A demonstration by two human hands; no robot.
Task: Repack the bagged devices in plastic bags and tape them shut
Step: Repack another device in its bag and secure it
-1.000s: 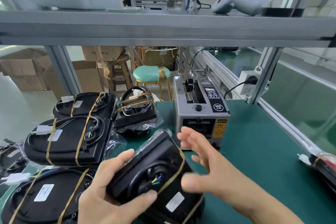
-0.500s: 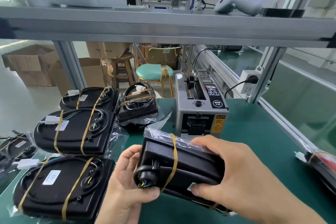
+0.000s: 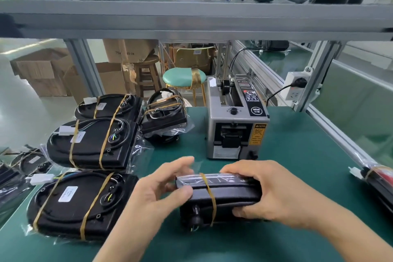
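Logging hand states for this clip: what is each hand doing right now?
Left hand: pinches the plastic bag end of the bagged device.
Right hand: grips the same bagged device.

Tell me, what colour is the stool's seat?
Mint green seat, with gold tape; head view.

Black device point(image 3: 221, 195) (tan bands), green table point(image 3: 297, 176), grey dispenser point(image 3: 236, 121).
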